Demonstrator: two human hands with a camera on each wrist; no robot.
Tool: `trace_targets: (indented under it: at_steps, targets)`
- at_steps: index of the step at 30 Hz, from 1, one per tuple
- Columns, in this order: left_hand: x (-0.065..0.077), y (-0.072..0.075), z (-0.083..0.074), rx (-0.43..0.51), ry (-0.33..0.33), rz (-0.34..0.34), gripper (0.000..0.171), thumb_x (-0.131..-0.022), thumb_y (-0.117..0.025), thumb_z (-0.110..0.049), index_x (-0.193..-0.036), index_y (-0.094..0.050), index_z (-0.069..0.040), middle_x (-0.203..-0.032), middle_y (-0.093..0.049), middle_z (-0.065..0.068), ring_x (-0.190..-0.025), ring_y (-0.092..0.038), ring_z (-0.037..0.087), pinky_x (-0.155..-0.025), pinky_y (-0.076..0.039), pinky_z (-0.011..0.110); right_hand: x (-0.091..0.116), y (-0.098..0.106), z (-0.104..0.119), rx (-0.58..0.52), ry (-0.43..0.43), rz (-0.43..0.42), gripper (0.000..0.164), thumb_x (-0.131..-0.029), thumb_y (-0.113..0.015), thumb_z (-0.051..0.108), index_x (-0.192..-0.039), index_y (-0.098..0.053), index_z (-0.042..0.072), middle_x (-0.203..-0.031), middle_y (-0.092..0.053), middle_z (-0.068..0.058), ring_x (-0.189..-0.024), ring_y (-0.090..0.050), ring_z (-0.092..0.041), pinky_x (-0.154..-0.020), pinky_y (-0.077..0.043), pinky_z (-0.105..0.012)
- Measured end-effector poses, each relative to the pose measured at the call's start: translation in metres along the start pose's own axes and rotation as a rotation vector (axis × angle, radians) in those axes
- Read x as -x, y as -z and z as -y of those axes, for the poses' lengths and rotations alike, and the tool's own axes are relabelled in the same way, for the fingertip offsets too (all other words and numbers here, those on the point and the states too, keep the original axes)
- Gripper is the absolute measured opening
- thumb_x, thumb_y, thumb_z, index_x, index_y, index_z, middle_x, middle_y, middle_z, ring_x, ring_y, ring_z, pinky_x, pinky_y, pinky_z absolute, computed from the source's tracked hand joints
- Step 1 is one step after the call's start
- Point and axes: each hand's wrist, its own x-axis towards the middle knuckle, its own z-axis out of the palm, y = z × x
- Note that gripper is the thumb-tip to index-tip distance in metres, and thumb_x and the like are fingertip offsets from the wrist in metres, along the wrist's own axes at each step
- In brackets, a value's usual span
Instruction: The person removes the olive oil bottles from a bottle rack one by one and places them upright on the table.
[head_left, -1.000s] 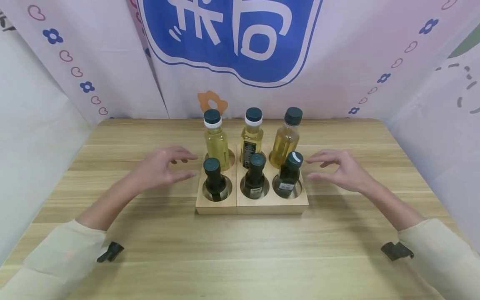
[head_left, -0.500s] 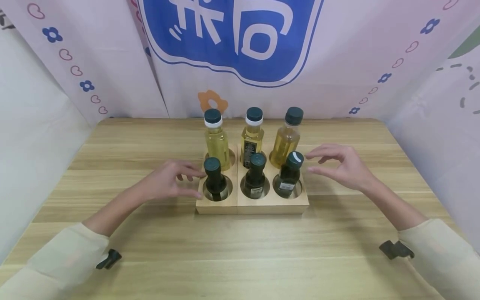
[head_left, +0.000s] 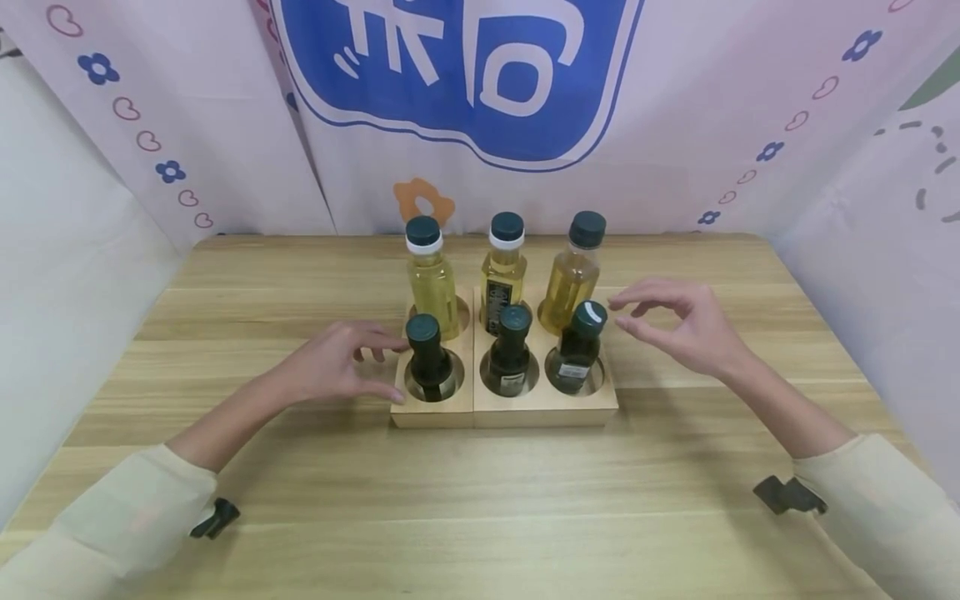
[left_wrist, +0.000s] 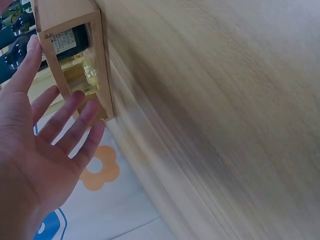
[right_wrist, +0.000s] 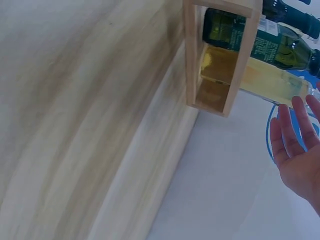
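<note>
In the middle of the table stands a light wooden bottle rack (head_left: 545,403) made of two blocks set side by side. Three clear bottles of yellow oil, among them the left one (head_left: 433,287), fill its back holes. Three dark green bottles stand in front: left (head_left: 428,358), middle (head_left: 511,354) and right (head_left: 576,350), the last one leaning. My left hand (head_left: 335,360) is at the rack's left end, fingers loosely spread, thumb and fingertips at its top edge. My right hand (head_left: 686,325) hovers right of the front right bottle, fingers bent loosely, holding nothing.
The wooden table (head_left: 480,508) reaches to a printed white cloth backdrop (head_left: 675,125) behind the rack. White cloth also hangs at the left (head_left: 67,192) and right sides. A black strap (head_left: 789,495) is at the right sleeve.
My left hand has moved right and slightly down to the rack's left end. My right hand has risen slightly. The bottles and rack keep their places.
</note>
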Motion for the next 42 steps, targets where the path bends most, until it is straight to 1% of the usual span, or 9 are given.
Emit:
trace_targets:
  at_steps: [5, 12, 17, 21, 24, 28, 30, 36, 42]
  targets:
    - [0.001, 0.000, 0.001, -0.018, -0.010, -0.005, 0.064, -0.071, -0.095, -0.040, -0.120, -0.076, -0.004, -0.120, -0.074, 0.014, -0.088, -0.071, 0.019, -0.068, -0.060, 0.035, -0.003, -0.001, 0.006, -0.058, 0.010, -0.037, 0.028, -0.083, -0.073, -0.016, -0.107, -0.076, -0.002, -0.106, -0.077, -0.012, -0.090, -0.070, -0.009, -0.090, -0.056, -0.021]
    - [-0.001, -0.002, 0.004, -0.028, -0.060, -0.030, 0.062, -0.071, -0.095, -0.039, -0.118, -0.077, -0.003, -0.115, -0.075, 0.015, -0.089, -0.072, 0.023, -0.065, -0.060, 0.035, -0.008, -0.006, 0.011, -0.136, 0.048, -0.055, 0.029, -0.082, -0.071, -0.020, -0.106, -0.076, -0.005, -0.105, -0.077, -0.011, -0.095, -0.071, -0.011, -0.085, -0.058, -0.024]
    - [-0.002, -0.003, 0.006, -0.021, -0.079, -0.043, 0.060, -0.071, -0.095, -0.035, -0.117, -0.077, -0.002, -0.108, -0.077, 0.011, -0.087, -0.072, 0.022, -0.065, -0.060, 0.034, -0.009, -0.008, 0.013, -0.157, 0.056, -0.060, 0.029, -0.081, -0.070, -0.020, -0.106, -0.076, -0.006, -0.105, -0.077, -0.010, -0.098, -0.071, -0.012, -0.082, -0.058, -0.022]
    - [-0.002, -0.004, 0.007, -0.009, -0.089, -0.060, 0.058, -0.069, -0.097, -0.031, -0.115, -0.078, -0.002, -0.103, -0.078, 0.007, -0.080, -0.070, 0.020, -0.062, -0.057, 0.032, -0.009, -0.008, 0.014, -0.186, 0.066, -0.063, 0.031, -0.081, -0.069, -0.020, -0.106, -0.077, -0.003, -0.105, -0.077, -0.009, -0.098, -0.071, -0.013, -0.082, -0.058, -0.021]
    - [-0.001, -0.005, 0.007, 0.005, -0.101, -0.075, 0.055, -0.068, -0.097, -0.029, -0.114, -0.079, -0.003, -0.098, -0.078, 0.003, -0.074, -0.067, 0.018, -0.057, -0.052, 0.026, -0.010, -0.009, 0.014, -0.213, 0.077, -0.065, 0.033, -0.080, -0.069, -0.021, -0.106, -0.077, -0.003, -0.105, -0.077, -0.009, -0.099, -0.071, -0.014, -0.082, -0.058, -0.021]
    - [-0.002, -0.006, 0.008, 0.037, -0.138, -0.094, 0.050, -0.069, -0.096, -0.028, -0.110, -0.080, -0.003, -0.091, -0.076, 0.000, -0.067, -0.062, 0.016, -0.050, -0.043, 0.021, -0.010, -0.010, 0.013, -0.257, 0.087, -0.066, 0.033, -0.080, -0.068, -0.022, -0.106, -0.077, -0.003, -0.106, -0.077, -0.008, -0.101, -0.070, -0.014, -0.083, -0.058, -0.021]
    - [-0.002, -0.007, 0.009, 0.055, -0.160, -0.106, 0.048, -0.069, -0.096, -0.026, -0.107, -0.080, -0.002, -0.090, -0.076, 0.000, -0.067, -0.060, 0.015, -0.049, -0.043, 0.022, -0.010, -0.010, 0.013, -0.290, 0.092, -0.065, 0.033, -0.080, -0.067, -0.023, -0.106, -0.077, -0.004, -0.107, -0.077, -0.007, -0.102, -0.070, -0.014, -0.084, -0.058, -0.022]
    - [-0.002, -0.009, 0.011, 0.099, -0.202, -0.124, 0.041, -0.068, -0.096, -0.017, -0.102, -0.081, -0.001, -0.084, -0.075, 0.000, -0.067, -0.060, 0.015, -0.051, -0.051, 0.026, -0.010, -0.012, 0.011, -0.377, 0.119, -0.035, 0.034, -0.079, -0.065, -0.024, -0.107, -0.075, -0.009, -0.110, -0.077, -0.008, -0.104, -0.070, -0.016, -0.085, -0.059, -0.023]
    - [-0.002, -0.011, 0.013, 0.153, -0.212, -0.127, 0.039, -0.068, -0.096, -0.011, -0.102, -0.081, 0.000, -0.077, -0.071, -0.004, -0.064, -0.059, 0.017, -0.048, -0.047, 0.023, -0.011, -0.014, 0.010, -0.383, 0.114, -0.006, 0.041, -0.073, -0.069, -0.027, -0.109, -0.075, -0.007, -0.111, -0.076, -0.010, -0.101, -0.071, -0.016, -0.082, -0.060, -0.025]
